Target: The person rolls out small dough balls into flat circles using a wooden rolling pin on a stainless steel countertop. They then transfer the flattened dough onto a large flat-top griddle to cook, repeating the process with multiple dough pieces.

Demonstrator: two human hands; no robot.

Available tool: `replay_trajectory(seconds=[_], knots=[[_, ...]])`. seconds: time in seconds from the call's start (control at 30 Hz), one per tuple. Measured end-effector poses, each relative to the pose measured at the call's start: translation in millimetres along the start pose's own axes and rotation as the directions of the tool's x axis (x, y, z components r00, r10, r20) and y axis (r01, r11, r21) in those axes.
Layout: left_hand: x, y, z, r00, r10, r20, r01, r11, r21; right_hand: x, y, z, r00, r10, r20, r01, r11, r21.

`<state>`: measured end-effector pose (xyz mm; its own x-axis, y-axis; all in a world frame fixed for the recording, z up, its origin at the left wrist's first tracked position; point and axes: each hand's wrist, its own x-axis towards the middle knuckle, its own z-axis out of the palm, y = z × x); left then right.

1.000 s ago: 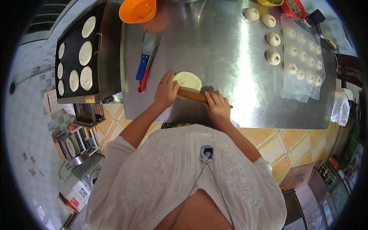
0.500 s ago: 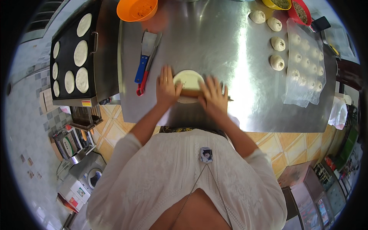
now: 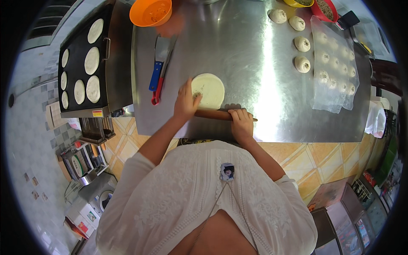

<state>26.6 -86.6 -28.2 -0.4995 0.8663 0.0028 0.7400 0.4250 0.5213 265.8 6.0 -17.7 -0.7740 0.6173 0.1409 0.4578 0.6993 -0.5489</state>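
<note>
A flat round of pale dough (image 3: pixel 209 90) with dark specks at its left side lies on the steel table in front of me. My left hand (image 3: pixel 185 103) rests at its left edge, fingers stretched out together and the thumb apart over the dough. Just on the near side of the dough lies a brown wooden rolling pin (image 3: pixel 216 114). My right hand (image 3: pixel 242 124) is closed around its right part, and the tapered tip sticks out beyond the fingers. The pin's left end is beside my left palm, partly hidden.
On the steel table (image 3: pixel 204 46) lie a blue-handled scraper (image 3: pixel 157 70) and red-handled tongs (image 3: pixel 159 87). An orange bowl (image 3: pixel 144 15) stands far left. A black griddle (image 3: pixel 72 87) holds flat dough rounds. At right are filled dough balls (image 3: pixel 302 43), several under plastic sheeting (image 3: pixel 335 100).
The rolling pin has come toward me, off the dough. My right hand has shifted nearer and closed on the pin; my left hand stays by the dough's left edge.
</note>
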Motion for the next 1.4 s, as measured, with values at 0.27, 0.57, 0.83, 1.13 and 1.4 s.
replay_trajectory(seconds=[0.27,0.57,0.83,1.13,1.4], knots=[[99,36,-44,0.798,-0.112,0.592,0.129,0.992,0.013,4,-8,-32,0.991,-0.099,-0.085,0.107,0.99,0.096],[49,24,-78,0.746,-0.216,0.63,0.14,0.976,0.169,-9,-12,-54,0.994,-0.107,-0.027,0.108,0.993,0.039],[64,5,18,0.99,0.045,-0.137,-0.006,0.963,0.269,117,40,-1,0.995,0.011,-0.098,-0.037,0.963,-0.268],[-36,-1,8,0.994,0.068,0.085,-0.087,0.964,0.253,-3,-1,-7,0.941,0.055,0.333,0.001,0.987,-0.163],[90,-5,10,0.992,0.118,-0.05,-0.106,0.972,0.208,111,33,6,0.987,0.129,-0.095,-0.148,0.961,-0.233]])
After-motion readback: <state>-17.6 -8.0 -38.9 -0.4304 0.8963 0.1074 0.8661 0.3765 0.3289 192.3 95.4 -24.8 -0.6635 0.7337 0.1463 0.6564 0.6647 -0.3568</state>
